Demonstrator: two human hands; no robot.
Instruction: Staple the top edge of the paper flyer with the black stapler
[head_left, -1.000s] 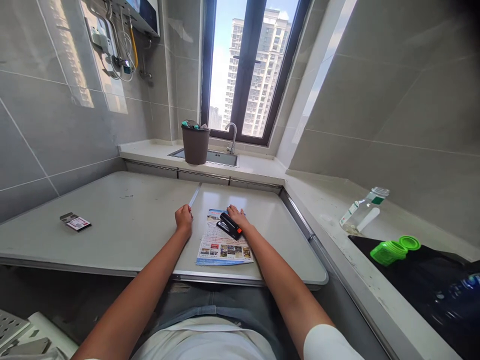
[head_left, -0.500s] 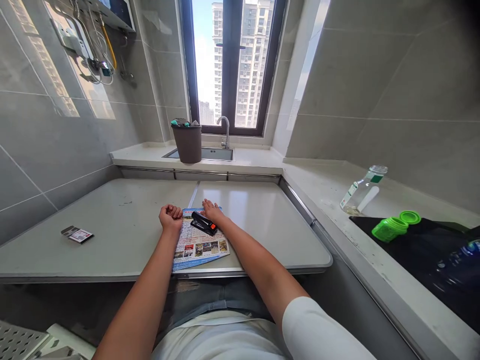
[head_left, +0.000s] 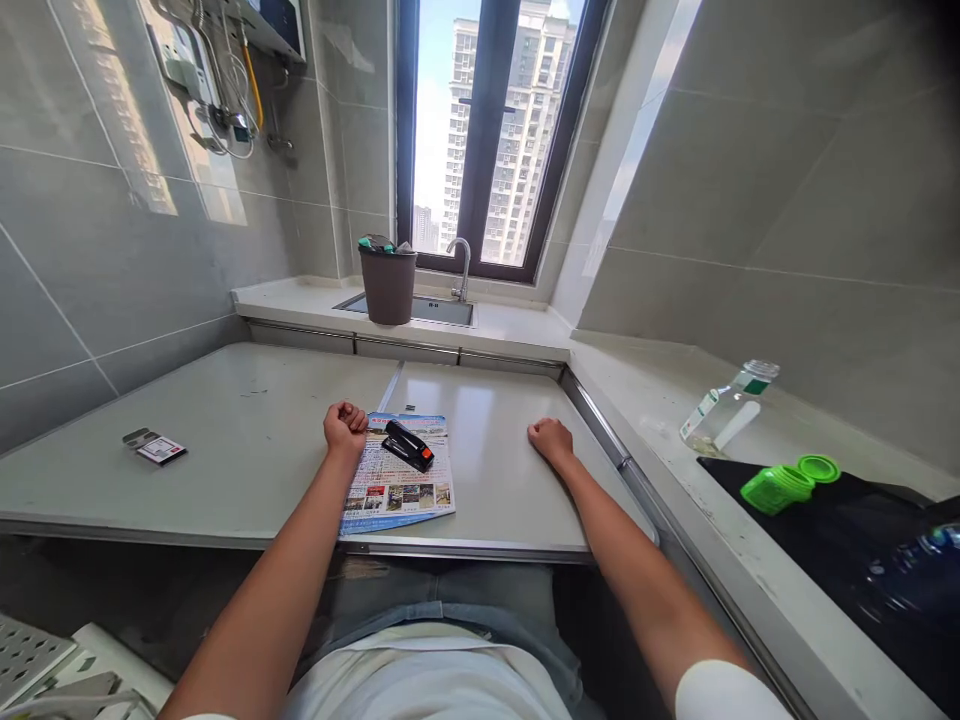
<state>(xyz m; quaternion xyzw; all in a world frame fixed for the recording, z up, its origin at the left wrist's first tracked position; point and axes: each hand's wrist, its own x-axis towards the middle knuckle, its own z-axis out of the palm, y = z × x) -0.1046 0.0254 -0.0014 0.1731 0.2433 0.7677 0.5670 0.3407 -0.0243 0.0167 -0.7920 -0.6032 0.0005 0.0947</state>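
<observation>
A black stapler [head_left: 407, 446] with an orange-red spot lies on a printed paper leaflet [head_left: 435, 480], which rests near the front edge of the pale table [head_left: 247, 480]. Just left of the leaflet's upper corner, my left hand [head_left: 345, 426] rests with its fingers curled and nothing visible in them. My right hand [head_left: 551, 440] lies closed on the table, well to the right of the leaflet and touching nothing else. A small dark piece [head_left: 410, 408] sits just above the leaflet's top edge. Far left on the table is a small card pack [head_left: 159, 448].
A brown bin [head_left: 388, 288] stands by the sink [head_left: 442, 310] under the window. Along the right counter [head_left: 645, 400] are a clear glass bottle [head_left: 720, 415], an open green container [head_left: 778, 488] and a dark bottle [head_left: 915, 570] on a black surface.
My right hand has moved right, off the leaflet's top edge, and its fingers have closed. The small dark piece above the leaflet now shows. My left hand, the stapler and leaflet stay in place.
</observation>
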